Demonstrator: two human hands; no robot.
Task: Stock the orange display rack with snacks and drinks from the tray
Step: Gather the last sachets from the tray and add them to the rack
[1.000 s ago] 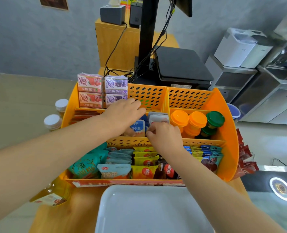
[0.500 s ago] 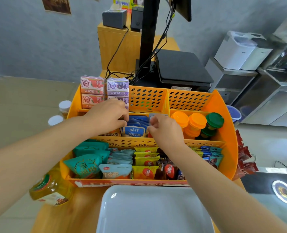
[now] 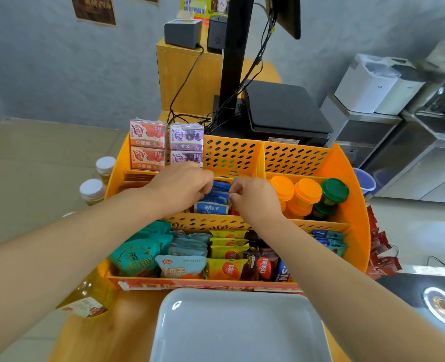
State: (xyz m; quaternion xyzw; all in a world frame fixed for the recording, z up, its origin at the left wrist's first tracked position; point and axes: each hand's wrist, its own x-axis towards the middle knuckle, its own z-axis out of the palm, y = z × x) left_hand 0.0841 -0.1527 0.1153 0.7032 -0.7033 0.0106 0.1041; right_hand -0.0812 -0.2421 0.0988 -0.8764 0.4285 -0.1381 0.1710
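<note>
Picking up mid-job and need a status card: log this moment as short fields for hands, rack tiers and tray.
left hand: fingers curled on the blue packets, middle tier
right hand: fingers curled at the same packets; exact grip cannot be told
orange rack: on a wooden counter
back tier: juice cartons at left, rest unfilled
middle tier right: capped bottles, orange and green
front tier: snack packets
tray: nothing on the visible part

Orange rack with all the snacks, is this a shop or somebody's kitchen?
Probably a small shop counter. The orange display rack holds rows of packaged snacks and juice cartons, and a black till screen stand with a scale stands right behind it.
</note>
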